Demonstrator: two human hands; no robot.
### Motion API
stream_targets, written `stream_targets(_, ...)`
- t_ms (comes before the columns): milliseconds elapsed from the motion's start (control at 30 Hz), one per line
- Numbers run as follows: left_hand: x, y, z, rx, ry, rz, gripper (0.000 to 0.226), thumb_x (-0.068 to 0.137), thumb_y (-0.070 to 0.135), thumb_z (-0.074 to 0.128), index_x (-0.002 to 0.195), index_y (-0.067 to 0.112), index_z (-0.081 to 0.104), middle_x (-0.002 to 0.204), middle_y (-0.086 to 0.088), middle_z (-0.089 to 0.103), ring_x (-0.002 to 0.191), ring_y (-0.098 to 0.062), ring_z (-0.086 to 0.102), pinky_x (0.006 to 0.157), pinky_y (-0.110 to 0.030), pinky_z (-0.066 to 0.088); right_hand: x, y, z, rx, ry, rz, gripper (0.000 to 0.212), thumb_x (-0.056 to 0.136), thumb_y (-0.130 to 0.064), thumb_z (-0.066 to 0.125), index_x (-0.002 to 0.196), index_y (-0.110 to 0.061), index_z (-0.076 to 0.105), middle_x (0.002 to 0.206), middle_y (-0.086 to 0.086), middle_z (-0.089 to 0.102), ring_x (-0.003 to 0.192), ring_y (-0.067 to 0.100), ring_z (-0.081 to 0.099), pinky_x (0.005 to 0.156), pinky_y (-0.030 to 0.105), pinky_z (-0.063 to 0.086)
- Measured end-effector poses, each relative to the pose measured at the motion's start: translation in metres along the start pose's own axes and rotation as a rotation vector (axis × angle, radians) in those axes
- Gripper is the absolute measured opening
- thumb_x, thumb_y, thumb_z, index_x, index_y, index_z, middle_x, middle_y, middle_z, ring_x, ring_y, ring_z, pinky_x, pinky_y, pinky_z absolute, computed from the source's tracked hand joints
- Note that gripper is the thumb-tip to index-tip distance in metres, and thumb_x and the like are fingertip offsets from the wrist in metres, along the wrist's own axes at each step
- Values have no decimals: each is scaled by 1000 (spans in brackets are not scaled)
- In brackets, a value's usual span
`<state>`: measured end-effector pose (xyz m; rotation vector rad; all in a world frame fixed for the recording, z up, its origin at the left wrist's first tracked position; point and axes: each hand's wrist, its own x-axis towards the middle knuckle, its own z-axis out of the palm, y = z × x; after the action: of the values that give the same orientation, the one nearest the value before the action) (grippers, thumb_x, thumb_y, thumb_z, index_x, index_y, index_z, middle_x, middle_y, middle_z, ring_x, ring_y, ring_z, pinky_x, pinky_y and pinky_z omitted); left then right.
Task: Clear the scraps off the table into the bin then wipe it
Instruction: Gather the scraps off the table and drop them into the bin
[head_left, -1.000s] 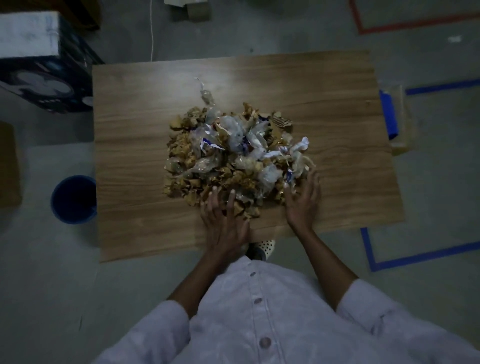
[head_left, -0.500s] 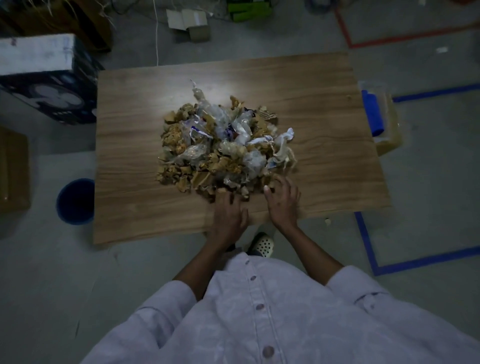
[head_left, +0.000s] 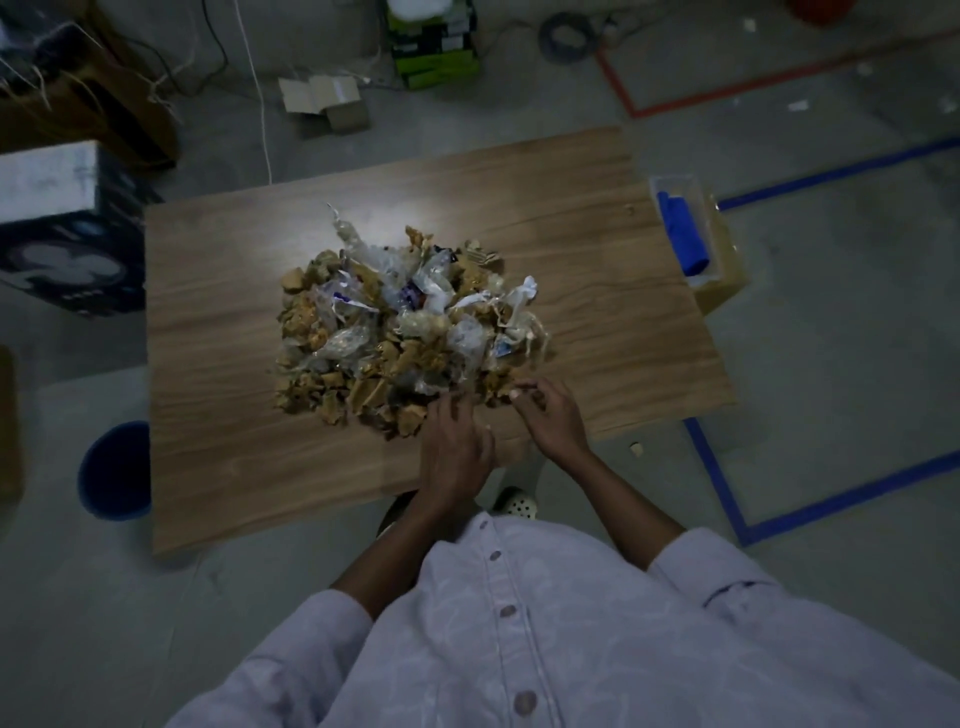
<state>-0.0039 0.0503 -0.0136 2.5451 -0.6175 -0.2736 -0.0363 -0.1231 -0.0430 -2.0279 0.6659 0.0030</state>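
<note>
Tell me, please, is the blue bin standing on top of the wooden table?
No, the blue bin stands on the floor beside the table's left edge.

Both hands are out in front of the body, close together but not touching, the 2 bare forearms (head_left: 623, 499) running forward from pale sleeves (head_left: 727, 582) pushed up near the elbows. The left hand (head_left: 456, 452) lies palm down with its back to the camera, fingers (head_left: 451, 413) stretched forward and a little blurred. The right hand (head_left: 551, 418), just beside it and slightly farther forward, turns inward at the wrist with its fingers (head_left: 537, 397) curled toward the thumb; whether they pinch anything cannot be told.
</note>
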Motion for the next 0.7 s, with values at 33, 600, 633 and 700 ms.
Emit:
stream_targets(33,4,-2,-5,50,30,102,46,90,26,54,130,4,59,130,-22,55,120,-39,52,99,-48,47,6,-4,-1,13,15,1,23,94,-45,64,110,-30,71,110,2,65,104,23,63,89,43,55)
stream_targets(600,119,-67,-76,-97,493,-261,73,93,63,53,157,31,37,167,-13,22,152,-38,16,119,-56,20,92,-59,7,112,121,181,68,88,-63,66,148,-39,44,162,2,24,147,25,27,113,54,39)
stream_targets(633,130,-67,-79,-109,479,-288,73,93,66,51,157,35,36,167,-13,20,153,-38,15,120,-57,18,97,-61,7,141,90,208,70,87,-66,65,149,-42,42,162,0,22,147,25,29,113,51,40)
stream_targets(700,156,-65,-80,-84,380,-319,70,92,72,46,155,42,35,165,-13,24,152,-37,19,121,-58,15,103,-68,8,160,13,277,71,88,-66,64,151,-45,39,162,2,20,146,28,31,111,40,38)
